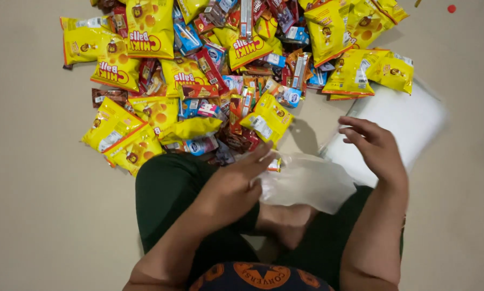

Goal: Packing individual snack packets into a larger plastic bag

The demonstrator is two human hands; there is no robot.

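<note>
Dark green trousers (166, 188) and a dark shirt hem with an orange print (258, 276) filled the bottom of the view, the person seated cross-legged on a beige floor (32, 205). Ahead, to the left, snack packets (199, 70) lay heaped within easy reach, mostly yellow puffed bags among small red and blue wrappers. Reaching forward from the lap, the left hand (234, 186) pinched the edge of a clear plastic bag (306, 180), apparently to hold it steady over the knees. Further right, the right hand (376, 148) hovered above a stack of clear bags (409, 121), palm down, fingers spread and slightly curled, gripping nothing
</note>
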